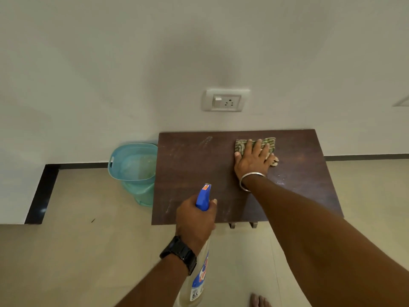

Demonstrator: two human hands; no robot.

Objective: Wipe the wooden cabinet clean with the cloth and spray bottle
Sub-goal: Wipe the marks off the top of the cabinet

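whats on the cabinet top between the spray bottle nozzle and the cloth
In the head view, only bare wooden cabinet top with pale dusty smears lies between the spray bottle and the cloth; the right hand presses the cloth.

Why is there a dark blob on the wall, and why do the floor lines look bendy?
Head view: the soft dark patch on the wall above the socket looks like a shadow; the wide-angle lens bends straight lines; the cabinet top has dull pale smears, no strong glare.

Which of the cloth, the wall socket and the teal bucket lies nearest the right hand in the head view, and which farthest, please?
1. Cloth, under the right hand.
2. Wall socket, above on the wall.
3. Teal bucket, left of the cabinet, on the floor.
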